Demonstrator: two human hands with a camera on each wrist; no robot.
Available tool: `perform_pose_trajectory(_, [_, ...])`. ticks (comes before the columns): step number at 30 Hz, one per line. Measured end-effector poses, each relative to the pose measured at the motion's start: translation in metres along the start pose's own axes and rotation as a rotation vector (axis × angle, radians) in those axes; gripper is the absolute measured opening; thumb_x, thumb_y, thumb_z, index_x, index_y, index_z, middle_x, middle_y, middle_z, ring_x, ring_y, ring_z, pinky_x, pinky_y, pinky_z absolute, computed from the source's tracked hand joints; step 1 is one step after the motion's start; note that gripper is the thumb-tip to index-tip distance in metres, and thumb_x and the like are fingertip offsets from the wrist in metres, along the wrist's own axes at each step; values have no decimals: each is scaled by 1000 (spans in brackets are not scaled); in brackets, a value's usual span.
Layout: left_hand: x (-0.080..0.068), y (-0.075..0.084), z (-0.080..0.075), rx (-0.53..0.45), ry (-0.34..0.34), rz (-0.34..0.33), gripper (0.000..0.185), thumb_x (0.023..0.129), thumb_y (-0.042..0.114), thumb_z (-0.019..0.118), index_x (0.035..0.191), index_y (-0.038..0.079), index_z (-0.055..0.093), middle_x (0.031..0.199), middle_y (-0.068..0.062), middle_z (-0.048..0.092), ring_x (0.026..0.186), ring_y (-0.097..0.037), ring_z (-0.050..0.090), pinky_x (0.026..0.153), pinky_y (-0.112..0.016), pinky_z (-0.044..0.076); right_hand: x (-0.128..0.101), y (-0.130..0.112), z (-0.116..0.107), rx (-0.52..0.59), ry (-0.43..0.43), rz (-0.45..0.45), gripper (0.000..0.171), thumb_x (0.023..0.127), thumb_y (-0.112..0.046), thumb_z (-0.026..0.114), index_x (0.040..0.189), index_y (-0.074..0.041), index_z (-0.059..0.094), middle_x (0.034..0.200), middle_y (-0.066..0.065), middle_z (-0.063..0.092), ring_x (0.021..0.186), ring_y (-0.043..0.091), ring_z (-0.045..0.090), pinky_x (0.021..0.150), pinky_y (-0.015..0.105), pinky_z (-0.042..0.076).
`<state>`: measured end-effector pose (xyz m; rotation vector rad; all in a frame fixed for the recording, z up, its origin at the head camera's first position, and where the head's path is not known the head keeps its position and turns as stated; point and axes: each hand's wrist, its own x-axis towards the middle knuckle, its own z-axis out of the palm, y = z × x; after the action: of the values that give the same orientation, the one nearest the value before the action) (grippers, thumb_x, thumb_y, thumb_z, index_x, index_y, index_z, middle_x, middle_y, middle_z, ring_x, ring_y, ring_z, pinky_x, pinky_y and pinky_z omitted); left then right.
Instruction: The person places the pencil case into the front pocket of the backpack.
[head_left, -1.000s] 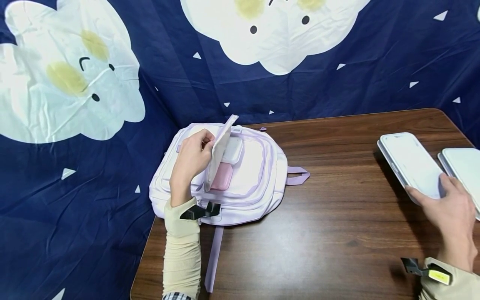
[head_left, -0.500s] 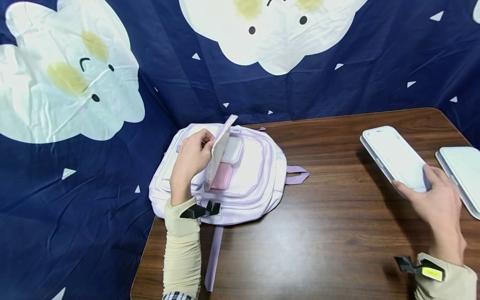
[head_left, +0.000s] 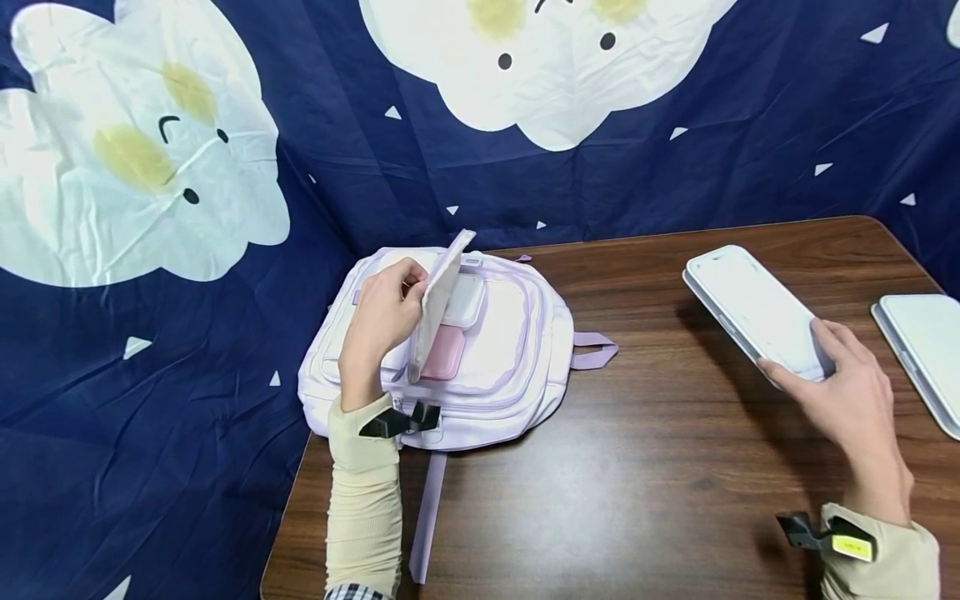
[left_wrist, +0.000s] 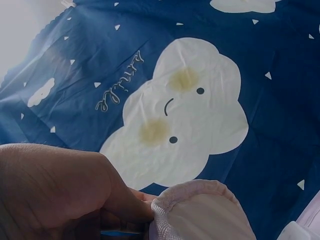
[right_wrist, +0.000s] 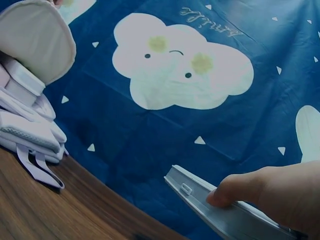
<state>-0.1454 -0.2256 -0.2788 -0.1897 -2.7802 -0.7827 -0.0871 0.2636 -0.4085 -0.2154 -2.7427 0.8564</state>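
A white and lilac backpack (head_left: 551, 367) lies flat on the table. My left hand (head_left: 381, 323) pinches the edge of its front flap (head_left: 438, 317) and holds it upright. Behind the flap, a white box (head_left: 467, 302) and a pink box (head_left: 446, 352) sit in the opened compartment, partly hidden by it. On the right, my right hand (head_left: 843, 390) grips the near end of a long, flat white case (head_left: 756, 307), thumb on one side. A small clasp shows on the edge of the case (right_wrist: 200, 197) in the right wrist view.
A second flat white case (head_left: 926, 350) lies on the wooden table (head_left: 615, 500) at the right edge. A lilac strap (head_left: 429, 521) hangs toward the front, and a lilac loop (head_left: 596, 352) sticks out at the right. A navy cloud-print cloth (head_left: 330, 100) stands behind the table.
My right hand has carried the flat white case leftward, away from the second case. My left hand and the flap have stayed in place.
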Motion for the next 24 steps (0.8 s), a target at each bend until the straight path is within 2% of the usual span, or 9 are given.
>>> perform_pose_trajectory(10, [0,-1,0,3,2,0,12,93,11,53,95,5,63,88,-10,66,78,-24,58,71,-36,42,1,-12,1,53,16,-97,83,79,-36,72,147,-6,34,145,23,38,120,52,38,85,63,25])
perform_pose_trajectory(24, [-1,-2,0,-4,2,-4,12,94,11,53,95,5,63,88,-9,67,78,-24,58,71,-35,42,5,-42,6,106,18,-210,83,74,-35,78,144,-11,41,144,17,42,126,47,38,88,62,28])
